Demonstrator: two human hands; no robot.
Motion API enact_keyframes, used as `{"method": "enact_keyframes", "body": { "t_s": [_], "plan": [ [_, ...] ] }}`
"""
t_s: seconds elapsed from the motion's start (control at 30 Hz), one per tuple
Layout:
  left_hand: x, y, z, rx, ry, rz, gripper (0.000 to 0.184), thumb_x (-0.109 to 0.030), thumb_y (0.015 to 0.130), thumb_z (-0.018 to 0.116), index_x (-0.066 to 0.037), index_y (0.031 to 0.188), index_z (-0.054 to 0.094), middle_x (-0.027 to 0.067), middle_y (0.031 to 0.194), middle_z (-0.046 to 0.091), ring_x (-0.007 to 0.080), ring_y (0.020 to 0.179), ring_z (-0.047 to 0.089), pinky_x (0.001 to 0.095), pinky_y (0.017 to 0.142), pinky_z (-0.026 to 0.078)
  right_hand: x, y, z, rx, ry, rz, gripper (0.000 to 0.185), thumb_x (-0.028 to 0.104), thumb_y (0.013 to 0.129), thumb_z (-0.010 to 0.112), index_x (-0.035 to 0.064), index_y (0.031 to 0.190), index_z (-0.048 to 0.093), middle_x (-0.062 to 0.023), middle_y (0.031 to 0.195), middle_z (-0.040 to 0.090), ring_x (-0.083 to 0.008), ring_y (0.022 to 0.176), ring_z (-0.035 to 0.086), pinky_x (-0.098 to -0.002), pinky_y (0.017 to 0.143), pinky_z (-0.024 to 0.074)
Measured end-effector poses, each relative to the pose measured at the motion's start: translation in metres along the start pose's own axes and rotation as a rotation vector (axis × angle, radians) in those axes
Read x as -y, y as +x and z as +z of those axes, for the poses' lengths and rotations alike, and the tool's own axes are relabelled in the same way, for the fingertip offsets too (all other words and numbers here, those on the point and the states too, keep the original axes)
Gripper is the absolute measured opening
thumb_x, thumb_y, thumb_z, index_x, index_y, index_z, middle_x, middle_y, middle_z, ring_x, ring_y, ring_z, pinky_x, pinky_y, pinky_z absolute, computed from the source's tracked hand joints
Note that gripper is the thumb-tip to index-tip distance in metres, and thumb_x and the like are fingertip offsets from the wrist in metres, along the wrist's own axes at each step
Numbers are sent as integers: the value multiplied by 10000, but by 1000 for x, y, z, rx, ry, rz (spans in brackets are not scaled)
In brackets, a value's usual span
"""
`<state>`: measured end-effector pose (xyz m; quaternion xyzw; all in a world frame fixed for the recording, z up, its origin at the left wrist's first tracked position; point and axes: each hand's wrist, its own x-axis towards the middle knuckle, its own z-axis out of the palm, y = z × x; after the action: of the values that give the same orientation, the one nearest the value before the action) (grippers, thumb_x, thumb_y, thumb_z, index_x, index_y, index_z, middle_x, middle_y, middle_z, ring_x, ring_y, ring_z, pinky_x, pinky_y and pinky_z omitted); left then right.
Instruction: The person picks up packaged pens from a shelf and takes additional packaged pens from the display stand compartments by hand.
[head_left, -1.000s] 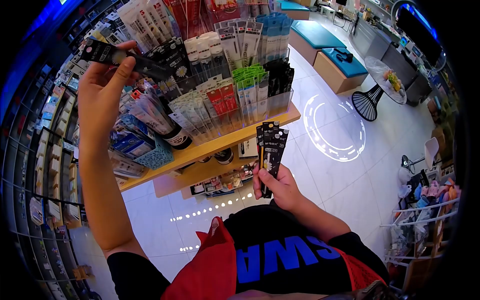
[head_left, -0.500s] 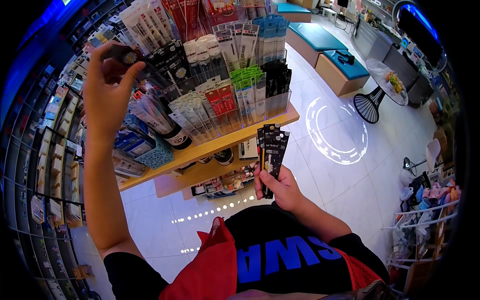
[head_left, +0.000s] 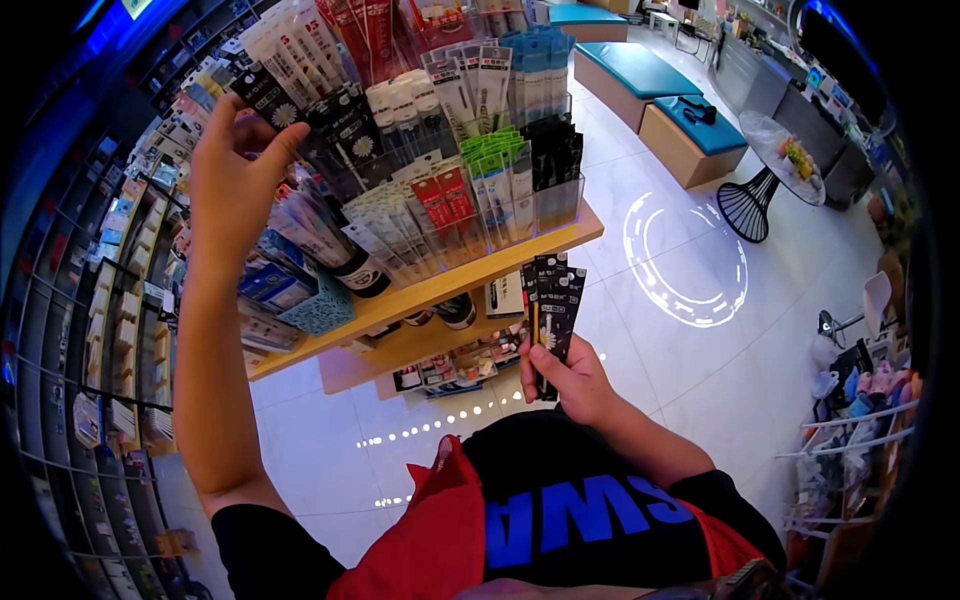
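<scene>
My left hand (head_left: 235, 165) is raised at the left end of the pen display, curled around the lower part of a black daisy-print pen packet (head_left: 266, 97). That packet stands beside similar black packets (head_left: 352, 135) in the rack; its lower end is partly hidden by my fingers and thumb. Low in front of the wooden shelf, my right hand (head_left: 570, 378) is closed on several fanned-out black pen packets (head_left: 552, 305), upright, with my thumb across the front. A white daisy and a yellow strip show on them.
A clear acrylic rack of white, red, green and blue pen packets stands on a wooden shelf (head_left: 430, 290). Panda-print cups (head_left: 358, 273) and a blue patterned box (head_left: 325, 305) sit at its left. Teal-topped benches (head_left: 640, 75) and a round table (head_left: 785, 165) stand beyond.
My left hand has moved slightly right and down, and its packet now stands more face-on beside the others. The right hand still holds its packets; the whole view has shifted a little.
</scene>
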<state>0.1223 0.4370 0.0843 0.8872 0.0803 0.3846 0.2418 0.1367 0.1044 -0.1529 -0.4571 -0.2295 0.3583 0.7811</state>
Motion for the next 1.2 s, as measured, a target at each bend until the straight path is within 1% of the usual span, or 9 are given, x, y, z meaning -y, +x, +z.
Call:
{"method": "enact_keyframes", "body": {
  "t_s": [0.27,0.5,0.6,0.8,0.9,1.0,1.1,1.13,1.2],
  "plan": [
    [35,14,3,8,-319,-230,420,-269,890,823,-1,1126,601,11,812,675,95,791,659,241,776,532,1,-4,-3,-4,-12,3,199,205,1090,492,22,1141,551,-45,807,580,-127,684,576,-285,652,496],
    [16,-2,11,201,13,-117,303,-271,877,824,-3,901,684,33,794,709,79,714,604,252,670,469,-2,-5,-6,-5,-20,8,200,203,1091,488,21,1141,552,-45,814,584,-125,686,578,-280,654,494],
    [16,-2,9,277,251,-69,300,-295,894,812,-24,926,686,-8,802,681,58,709,552,226,649,414,-4,-5,-7,-1,-17,13,200,202,1091,487,20,1144,550,-45,818,584,-125,687,578,-282,654,496],
    [19,1,15,102,-65,-128,302,-283,884,814,-17,902,672,10,758,651,86,693,548,251,648,419,-4,-6,-8,5,3,20,196,194,1092,484,17,1148,548,-46,816,579,-126,687,572,-285,652,500],
    [6,-3,11,213,311,-52,314,-278,879,814,-5,893,661,34,766,643,106,718,574,269,661,437,-5,-6,-9,14,18,21,195,191,1092,484,17,1143,554,-46,816,578,-125,686,570,-283,651,500],
    [9,-4,15,236,387,14,352,-300,878,811,6,876,639,72,779,631,135,721,585,289,669,449,-6,-5,-10,44,16,28,191,187,1091,484,18,1140,558,-42,816,578,-123,684,570,-279,645,498],
    [-8,-15,9,69,759,349,333,-299,856,814,-22,893,632,118,777,559,226,712,553,330,650,451,-8,-4,-11,72,18,33,194,187,1090,489,17,1147,562,-37,821,579,-117,685,569,-274,635,491],
    [-24,-24,8,-35,820,314,345,-333,859,809,-43,883,623,114,745,552,250,668,534,348,640,453,-9,-3,-11,76,26,34,197,189,1089,494,16,1151,565,-35,827,580,-114,687,569,-271,631,488],
    [-82,-42,9,76,766,-3,342,-342,868,802,-52,877,620,111,737,572,248,634,557,356,619,467,-5,-2,-8,113,58,19,198,187,1090,492,12,1147,566,-36,834,579,-114,693,569,-270,629,486]
  ]
}}
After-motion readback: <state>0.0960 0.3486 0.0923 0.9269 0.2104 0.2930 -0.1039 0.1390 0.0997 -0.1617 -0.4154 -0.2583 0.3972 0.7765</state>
